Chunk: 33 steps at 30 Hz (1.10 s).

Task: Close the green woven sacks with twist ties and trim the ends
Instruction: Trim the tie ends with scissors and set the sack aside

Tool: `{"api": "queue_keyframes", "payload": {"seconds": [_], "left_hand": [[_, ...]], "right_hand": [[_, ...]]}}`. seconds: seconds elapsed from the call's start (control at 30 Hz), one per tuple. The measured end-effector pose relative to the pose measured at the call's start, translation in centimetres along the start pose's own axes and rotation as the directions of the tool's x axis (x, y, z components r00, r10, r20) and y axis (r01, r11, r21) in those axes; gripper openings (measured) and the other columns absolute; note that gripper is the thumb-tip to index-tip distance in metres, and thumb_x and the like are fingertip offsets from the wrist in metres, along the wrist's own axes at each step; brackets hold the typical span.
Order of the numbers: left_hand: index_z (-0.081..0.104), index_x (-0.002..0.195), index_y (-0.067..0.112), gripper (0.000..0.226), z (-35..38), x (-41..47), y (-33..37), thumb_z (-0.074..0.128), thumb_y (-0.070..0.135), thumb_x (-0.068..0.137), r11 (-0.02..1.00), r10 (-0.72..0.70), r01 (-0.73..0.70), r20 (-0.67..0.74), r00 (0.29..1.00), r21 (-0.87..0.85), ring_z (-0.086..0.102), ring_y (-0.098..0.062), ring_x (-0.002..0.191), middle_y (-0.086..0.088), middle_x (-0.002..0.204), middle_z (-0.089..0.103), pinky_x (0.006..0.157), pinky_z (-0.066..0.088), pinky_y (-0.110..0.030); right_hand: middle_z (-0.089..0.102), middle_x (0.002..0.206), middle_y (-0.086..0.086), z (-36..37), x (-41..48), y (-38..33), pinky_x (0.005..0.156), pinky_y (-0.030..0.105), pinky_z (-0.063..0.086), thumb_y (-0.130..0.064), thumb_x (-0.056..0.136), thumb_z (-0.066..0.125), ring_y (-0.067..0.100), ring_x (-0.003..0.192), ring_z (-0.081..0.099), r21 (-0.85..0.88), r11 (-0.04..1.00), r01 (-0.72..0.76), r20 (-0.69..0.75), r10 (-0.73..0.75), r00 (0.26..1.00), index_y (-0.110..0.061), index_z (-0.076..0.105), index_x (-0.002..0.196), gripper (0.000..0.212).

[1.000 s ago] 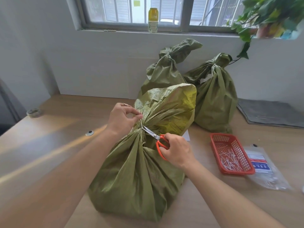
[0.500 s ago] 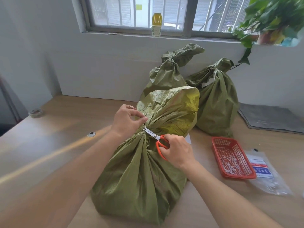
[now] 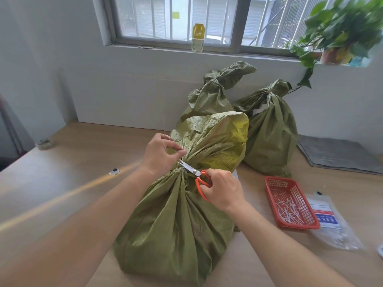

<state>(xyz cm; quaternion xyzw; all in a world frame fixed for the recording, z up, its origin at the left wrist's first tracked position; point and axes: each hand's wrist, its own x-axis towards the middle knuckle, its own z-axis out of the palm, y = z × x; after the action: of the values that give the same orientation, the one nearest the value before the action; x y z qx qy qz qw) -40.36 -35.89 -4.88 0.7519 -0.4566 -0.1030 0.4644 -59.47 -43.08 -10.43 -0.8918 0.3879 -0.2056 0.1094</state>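
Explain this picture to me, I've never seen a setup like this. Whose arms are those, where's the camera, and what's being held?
There is no machine here. These are a person's two bare arms, filmed by one wide-angle camera worn on their head, looking forward and down.

On the light wooden table sits a large green woven sack, gathered at the neck. The left hand pinches the thin white tie end at that neck. The right hand grips orange-handled scissors, with the blades at the tie.

Behind, by the wall, stand a taller tied green sack and a lower tied green sack. To the right lie a red plastic mesh basket holding short white pieces, and a clear plastic packet.
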Motion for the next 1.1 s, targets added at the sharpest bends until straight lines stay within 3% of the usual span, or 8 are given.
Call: {"api": "queue_keyframes", "payload": {"seconds": [0.43,0.6,0.9,1.03,1.1], "left_hand": [[0.080,0.083,0.026,0.010,0.0,-0.1,0.2,0.089,0.028,0.079,0.999,0.006,-0.006,-0.006,1.000,-0.035,0.057,-0.010,0.102,0.001,0.110,0.059,0.094,0.047,-0.026],[0.080,0.083,0.025,0.009,-0.1,-0.1,0.4,0.089,0.027,0.080,1.000,0.012,-0.012,0.007,1.000,-0.027,0.055,-0.009,0.102,0.000,0.111,0.059,0.092,0.043,-0.023],[0.080,0.081,0.028,0.010,0.0,-0.1,0.5,0.089,0.027,0.079,1.000,0.028,-0.027,0.021,0.999,-0.005,0.056,-0.011,0.105,0.001,0.111,0.058,0.094,0.041,-0.020],[0.082,0.085,0.022,0.011,0.0,0.1,0.5,0.089,0.028,0.078,1.000,0.021,-0.021,0.017,1.000,-0.018,0.056,-0.010,0.103,0.002,0.108,0.058,0.089,0.043,-0.014],[0.082,0.086,0.021,0.013,0.0,0.2,0.5,0.089,0.029,0.078,0.999,0.021,-0.021,0.002,1.000,-0.026,0.057,-0.011,0.104,0.002,0.108,0.059,0.091,0.045,-0.018]], "right_hand": [[0.067,0.091,-0.004,0.0,-0.1,0.0,0.069,0.035,0.056,-0.043,0.090,0.063,0.021,0.081,0.063,-0.027,1.000,-0.008,0.012,0.009,1.000,-0.020,0.070,0.097,0.025],[0.067,0.089,-0.004,-0.3,0.1,-0.1,0.065,0.031,0.050,-0.041,0.091,0.064,0.021,0.079,0.063,-0.040,0.999,-0.007,0.017,0.007,1.000,-0.021,0.071,0.096,0.023],[0.062,0.075,-0.004,-1.0,0.4,-0.1,0.063,0.030,0.042,-0.042,0.094,0.065,0.023,0.065,0.056,-0.107,0.994,-0.028,0.039,0.032,0.999,-0.023,0.073,0.085,0.022],[0.059,0.068,-0.002,-1.0,0.3,-0.1,0.061,0.032,0.048,-0.039,0.092,0.069,0.025,0.062,0.058,-0.098,0.994,-0.046,0.046,0.051,0.998,-0.025,0.058,0.068,0.030],[0.057,0.066,-0.002,-1.2,0.2,-0.2,0.059,0.032,0.044,-0.035,0.091,0.069,0.027,0.062,0.057,-0.080,0.994,-0.069,0.039,0.072,0.997,-0.023,0.056,0.066,0.031]]}}
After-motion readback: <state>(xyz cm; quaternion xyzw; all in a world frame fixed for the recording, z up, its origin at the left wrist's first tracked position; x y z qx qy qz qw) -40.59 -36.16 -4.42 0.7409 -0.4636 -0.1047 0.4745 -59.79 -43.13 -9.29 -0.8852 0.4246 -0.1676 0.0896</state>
